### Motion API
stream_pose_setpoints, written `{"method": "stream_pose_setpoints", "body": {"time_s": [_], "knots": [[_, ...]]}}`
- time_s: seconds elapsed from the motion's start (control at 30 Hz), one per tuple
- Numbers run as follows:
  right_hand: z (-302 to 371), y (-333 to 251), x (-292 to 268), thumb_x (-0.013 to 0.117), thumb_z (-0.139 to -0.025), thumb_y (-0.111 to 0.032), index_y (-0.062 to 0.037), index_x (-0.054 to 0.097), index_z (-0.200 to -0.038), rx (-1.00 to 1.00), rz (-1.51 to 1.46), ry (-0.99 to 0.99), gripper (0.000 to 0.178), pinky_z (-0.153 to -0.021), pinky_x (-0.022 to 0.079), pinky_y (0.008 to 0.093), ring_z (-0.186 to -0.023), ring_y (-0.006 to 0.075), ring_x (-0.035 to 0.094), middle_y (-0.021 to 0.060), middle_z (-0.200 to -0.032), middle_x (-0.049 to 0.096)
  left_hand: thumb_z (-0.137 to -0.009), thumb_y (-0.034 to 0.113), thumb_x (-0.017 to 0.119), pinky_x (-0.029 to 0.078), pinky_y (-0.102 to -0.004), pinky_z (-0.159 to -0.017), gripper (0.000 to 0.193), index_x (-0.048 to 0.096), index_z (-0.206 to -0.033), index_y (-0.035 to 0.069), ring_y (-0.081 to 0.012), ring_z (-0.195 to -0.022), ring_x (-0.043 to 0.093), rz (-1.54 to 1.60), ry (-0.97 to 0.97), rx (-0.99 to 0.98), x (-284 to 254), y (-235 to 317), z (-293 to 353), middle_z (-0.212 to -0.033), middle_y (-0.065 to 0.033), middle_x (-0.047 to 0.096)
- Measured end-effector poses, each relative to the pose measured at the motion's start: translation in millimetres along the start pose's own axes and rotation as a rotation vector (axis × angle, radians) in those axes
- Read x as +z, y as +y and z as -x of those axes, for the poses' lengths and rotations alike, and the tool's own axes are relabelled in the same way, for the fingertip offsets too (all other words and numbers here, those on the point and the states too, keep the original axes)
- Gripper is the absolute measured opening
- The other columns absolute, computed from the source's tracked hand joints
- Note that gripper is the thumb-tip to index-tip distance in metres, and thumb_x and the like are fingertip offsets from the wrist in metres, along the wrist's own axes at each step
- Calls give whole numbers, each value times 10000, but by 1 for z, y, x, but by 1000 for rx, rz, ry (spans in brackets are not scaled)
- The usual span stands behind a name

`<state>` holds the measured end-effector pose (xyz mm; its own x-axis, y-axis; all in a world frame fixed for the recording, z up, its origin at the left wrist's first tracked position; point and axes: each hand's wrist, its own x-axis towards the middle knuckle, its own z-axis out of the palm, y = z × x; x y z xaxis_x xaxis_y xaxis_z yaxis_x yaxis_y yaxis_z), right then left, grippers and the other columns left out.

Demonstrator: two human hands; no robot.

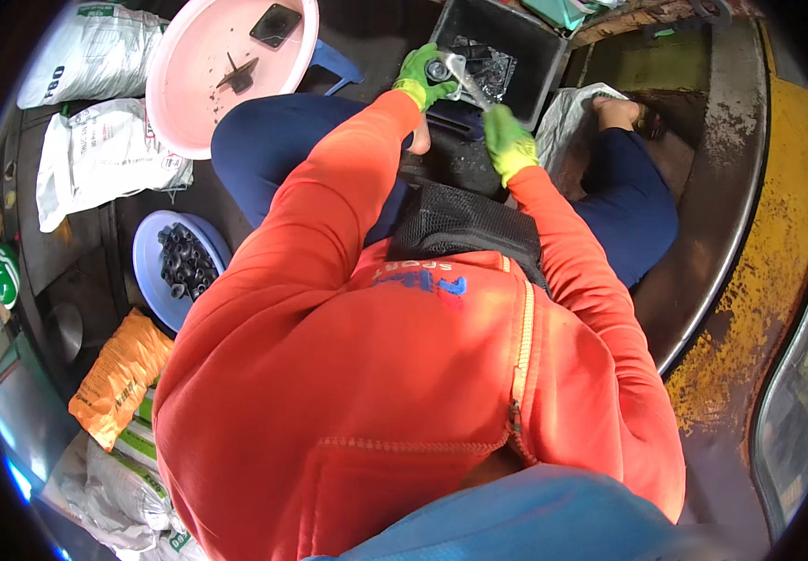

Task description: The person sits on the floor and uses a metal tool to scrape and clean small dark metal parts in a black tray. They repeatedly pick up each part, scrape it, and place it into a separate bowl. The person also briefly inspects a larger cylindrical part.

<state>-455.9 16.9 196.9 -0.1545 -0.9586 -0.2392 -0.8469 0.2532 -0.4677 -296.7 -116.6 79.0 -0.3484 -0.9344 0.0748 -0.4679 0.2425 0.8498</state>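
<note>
In a green glove with a yellowish cuff, my left hand (420, 79) is closed on a small round grey part (437, 70) with a ring-like face. My right hand (508, 140), gloved the same way, grips a pale, flat, blade-like tool (467, 79). Motion smears the tool, and its handle is hidden in the fist. Its upper end reaches to the round part; whether they touch I cannot tell. Both hands are at the near side of a black crate (553, 70), in which shiny dark scraps (488, 67) lie.
Left of my knee stands a pink basin (175, 107) holding a few dark pieces. Below it, a blue basin (150, 245) contains several black ring-shaped parts (186, 262). White sacks (95, 56) and an orange bag (121, 374) lie farther left. A worn yellow metal edge (750, 280) runs along the right.
</note>
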Motion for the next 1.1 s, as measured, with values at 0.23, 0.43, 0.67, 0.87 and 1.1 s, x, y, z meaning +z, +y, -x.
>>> {"method": "stream_pose_setpoints", "body": {"time_s": [0.23,0.43,0.67,0.87,1.1], "knots": [[-3,-3,4,432,-944,-316,-98,544,-1000,-166,-307,387,252,-626,455,481,-780,407,590,197,-893,615,-578,114,844,401,-361,-1006,710,517,-1204,41,-295,-1179,489,52,1,64,4,-9,-11,-1326,-167,458],[-4,4,13,394,-954,-365,-110,517,-985,-71,-197,157,285,-688,442,516,-790,436,580,216,-817,609,-567,117,851,402,-355,-1003,735,512,-1213,32,-272,-1183,488,117,28,104,7,-12,-11,-1322,-155,465],[1,2,11,423,-950,-346,-92,522,-965,-26,-141,17,273,-702,435,508,-817,441,574,228,-847,605,-577,73,835,398,-337,-1010,684,539,-1194,40,-242,-1195,480,-8,8,37,8,-12,-13,-1312,-116,472],[5,-3,1,426,-949,-341,-86,523,-964,109,42,-99,273,-695,439,506,-813,441,579,227,-858,613,-567,77,843,417,-332,-990,719,519,-1207,30,-239,-1165,500,86,6,69,11,-16,-12,-1301,-128,477],[6,4,-4,426,-947,-344,-88,519,-999,-13,-100,79,277,-694,444,502,-810,436,585,215,-858,620,-570,138,854,408,-371,-1004,755,513,-1238,53,-293,-1194,479,42,18,38,8,-11,-8,-1314,-160,462]]}}
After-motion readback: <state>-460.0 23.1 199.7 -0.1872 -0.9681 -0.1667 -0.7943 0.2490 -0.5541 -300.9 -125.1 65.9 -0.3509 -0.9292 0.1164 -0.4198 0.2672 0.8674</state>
